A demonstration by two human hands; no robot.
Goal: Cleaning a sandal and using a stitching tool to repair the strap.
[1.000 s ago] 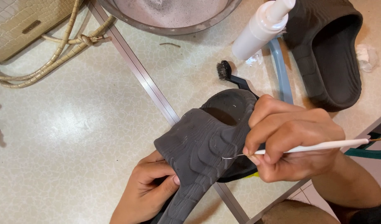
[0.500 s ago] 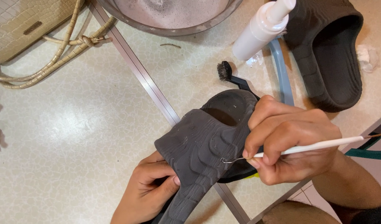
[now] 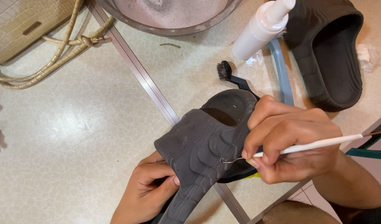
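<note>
Tabletop [image 3: 66,137] speckled cream; left hand [image 3: 147,193] grips grey slide [image 3: 198,153]; right hand [image 3: 290,143] pinches hooked pick [image 3: 310,145].

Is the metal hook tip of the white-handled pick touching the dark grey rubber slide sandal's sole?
Touching: the head view shows the hook tip meeting the dark grey sandal sole, no gap.

white plastic spray bottle [image 3: 261,27], cylindrical, tilted, just left of the dark slide sandal [image 3: 331,54] at upper right. small brown rectangular tag [image 3: 31,28] on the cream handbag [image 3: 16,25], far left of that sandal.
</note>
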